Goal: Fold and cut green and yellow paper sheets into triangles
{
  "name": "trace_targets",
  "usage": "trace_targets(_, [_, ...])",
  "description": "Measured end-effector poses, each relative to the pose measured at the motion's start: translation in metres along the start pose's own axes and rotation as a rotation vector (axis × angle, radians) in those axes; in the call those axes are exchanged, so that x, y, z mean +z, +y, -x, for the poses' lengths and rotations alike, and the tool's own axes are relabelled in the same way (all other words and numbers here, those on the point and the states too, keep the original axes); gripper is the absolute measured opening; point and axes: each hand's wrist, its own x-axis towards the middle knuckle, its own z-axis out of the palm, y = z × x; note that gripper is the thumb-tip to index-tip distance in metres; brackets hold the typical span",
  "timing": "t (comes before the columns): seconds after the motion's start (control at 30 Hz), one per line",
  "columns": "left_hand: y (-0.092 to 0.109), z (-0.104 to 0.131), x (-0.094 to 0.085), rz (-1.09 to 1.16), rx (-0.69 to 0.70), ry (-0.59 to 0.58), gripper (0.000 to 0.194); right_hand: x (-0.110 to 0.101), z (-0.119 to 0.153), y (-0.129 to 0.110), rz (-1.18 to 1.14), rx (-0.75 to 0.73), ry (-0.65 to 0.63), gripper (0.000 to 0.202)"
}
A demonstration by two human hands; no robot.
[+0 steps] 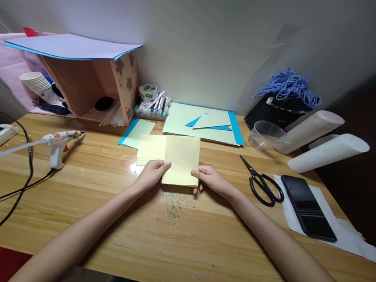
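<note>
A pale yellow sheet of paper (181, 160), roughly square, is held up over the middle of the wooden table. My left hand (152, 173) pinches its left edge, with the thumb on the front face. At the lower right edge, my right hand (209, 178) grips the same paper with its thumb in front and fingers behind. Just behind and to the left lie more pale yellow pieces of paper (151, 147), partly covered by the held one. Whether the held paper is one sheet or folded, I cannot tell.
Black scissors (263, 183) and a phone (307, 206) lie to the right. A glue gun (58, 146) with a trailing black cord stands left. Behind are a cardboard box (123, 84), a marker tray (153, 107), stacked coloured sheets (193, 119) and a clear plastic cup (265, 134).
</note>
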Motion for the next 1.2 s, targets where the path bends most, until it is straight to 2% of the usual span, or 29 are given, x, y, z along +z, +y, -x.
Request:
trace_targets(0.47, [0.000,-0.003,-0.003,0.028,0.017,0.010,0.042,-0.003,0.005,-0.004,0.075,0.016,-0.110,0.028])
trace_targets(0.6, [-0.002,-0.003,-0.003,0.008,0.024,-0.005,0.042,-0.003,0.006,-0.003,0.065,0.062,-0.143,0.031])
trace_targets(0.7, [-0.001,-0.002,-0.003,-0.019,0.029,0.001,0.042,-0.003,0.005,-0.002,0.080,0.078,-0.104,0.038])
trace_targets(0.77, [0.003,-0.001,-0.004,-0.036,0.043,-0.027,0.041,-0.004,0.004,-0.002,0.084,0.070,-0.067,0.040])
trace_targets(0.9, [0.012,0.004,-0.007,-0.109,0.021,-0.161,0.040,-0.006,0.004,-0.001,0.107,-0.036,-0.049,0.041])
trace_targets(0.97, [0.016,0.005,-0.008,-0.076,0.006,-0.181,0.040,-0.007,0.004,0.001,0.118,-0.051,-0.037,0.046])
trace_targets(1.03, [0.020,0.006,-0.007,0.059,-0.031,-0.173,0.040,-0.006,0.002,0.004,0.101,-0.058,0.058,0.050])
trace_targets(1.1, [0.024,0.008,-0.003,0.233,-0.095,-0.190,0.044,-0.001,0.000,0.007,0.055,-0.117,0.243,0.054])
trace_targets(1.17, [0.029,0.013,0.003,0.330,-0.152,-0.283,0.048,0.008,-0.002,0.009,-0.021,-0.177,0.399,0.055])
trace_targets(1.2, [0.031,0.017,0.007,0.332,-0.161,-0.357,0.048,0.013,-0.002,0.010,-0.061,-0.180,0.423,0.054])
